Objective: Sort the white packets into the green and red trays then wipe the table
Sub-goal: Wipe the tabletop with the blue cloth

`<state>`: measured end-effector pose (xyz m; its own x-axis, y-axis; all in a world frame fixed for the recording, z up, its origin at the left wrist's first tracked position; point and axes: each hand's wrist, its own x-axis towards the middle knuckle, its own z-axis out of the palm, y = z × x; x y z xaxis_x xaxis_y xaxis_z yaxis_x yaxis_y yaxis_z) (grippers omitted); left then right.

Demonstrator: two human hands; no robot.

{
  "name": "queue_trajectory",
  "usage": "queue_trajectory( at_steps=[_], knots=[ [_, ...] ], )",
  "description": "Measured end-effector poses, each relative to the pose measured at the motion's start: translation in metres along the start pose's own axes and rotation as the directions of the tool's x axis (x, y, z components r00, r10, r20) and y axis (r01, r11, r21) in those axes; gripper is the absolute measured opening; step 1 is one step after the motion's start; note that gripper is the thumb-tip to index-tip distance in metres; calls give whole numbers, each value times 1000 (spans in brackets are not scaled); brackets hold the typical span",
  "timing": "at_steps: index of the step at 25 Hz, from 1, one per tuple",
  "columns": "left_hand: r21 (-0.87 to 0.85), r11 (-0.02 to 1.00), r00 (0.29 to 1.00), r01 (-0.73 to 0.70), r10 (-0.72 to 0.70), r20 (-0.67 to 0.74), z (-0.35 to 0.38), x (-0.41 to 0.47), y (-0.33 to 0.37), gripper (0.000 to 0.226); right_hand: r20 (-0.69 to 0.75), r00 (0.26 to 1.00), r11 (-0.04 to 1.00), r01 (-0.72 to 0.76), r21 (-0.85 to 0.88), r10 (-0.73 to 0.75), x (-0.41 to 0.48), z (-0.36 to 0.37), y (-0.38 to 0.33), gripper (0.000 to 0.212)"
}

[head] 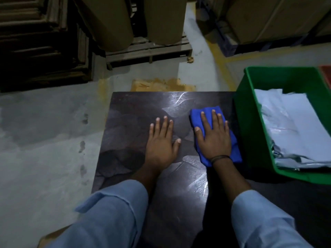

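A dark, glossy table [136, 111] fills the middle of the view. My right hand [215, 136] lies flat, fingers spread, on a folded blue cloth [196, 117] near the table's right side. My left hand [162, 142] rests palm down on the bare tabletop just left of it, holding nothing. The green tray [250, 111] stands at the right edge of the table with several white packets [293, 122] piled inside. A corner of the red tray [326, 72] shows behind it at the far right.
The grey concrete floor [44, 122] lies to the left and beyond the table. A wooden pallet [148, 49] with large brown rolls stands ahead, stacked dark boards at the upper left, cardboard boxes at the upper right.
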<state>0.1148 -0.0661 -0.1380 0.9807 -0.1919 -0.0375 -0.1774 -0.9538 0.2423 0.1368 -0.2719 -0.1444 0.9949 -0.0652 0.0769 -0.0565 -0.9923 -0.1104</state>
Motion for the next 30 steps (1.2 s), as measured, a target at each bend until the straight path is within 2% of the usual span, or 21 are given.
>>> queue_trajectory(
  at_steps=[4,7,9,11,13,15,17,21,23,25,27,30],
  knots=[
    [-17,1000,995,-4,2,-101,15,7,7,71,-2,1000,999,-27,39,27,62,7,14,63],
    [-5,1000,996,-4,3,-86,17,9,6,73,26,998,997,-56,58,54,100,13,3,66],
    [1,1000,998,7,-7,-68,17,11,6,74,47,999,998,-13,65,10,93,12,-6,66],
    [-19,1000,998,9,-11,-68,17,9,5,75,55,994,993,96,71,-100,56,3,-10,65],
    [-34,999,997,11,-14,-82,16,9,7,74,73,987,987,139,79,-145,12,-6,-4,65],
    [-49,999,996,10,-14,-90,14,10,8,73,98,989,992,104,70,-111,-13,-11,3,65],
    [-58,998,995,9,-14,-96,13,8,9,72,82,996,998,30,48,-34,0,-9,5,64],
    [-61,998,994,12,-18,-104,12,9,9,71,74,990,990,-123,65,118,94,3,-4,68],
    [-56,998,994,15,-21,-104,13,9,9,71,96,985,986,-149,70,142,125,8,-8,69],
    [-58,998,995,18,-24,-99,13,9,9,71,73,990,989,-129,71,124,114,8,-9,68],
    [-60,998,995,18,-24,-99,13,8,9,71,21,996,995,-87,57,86,66,0,-5,66],
    [-67,998,994,14,-21,-107,13,9,9,71,35,990,990,-140,28,139,-4,-9,3,65]
  ],
)
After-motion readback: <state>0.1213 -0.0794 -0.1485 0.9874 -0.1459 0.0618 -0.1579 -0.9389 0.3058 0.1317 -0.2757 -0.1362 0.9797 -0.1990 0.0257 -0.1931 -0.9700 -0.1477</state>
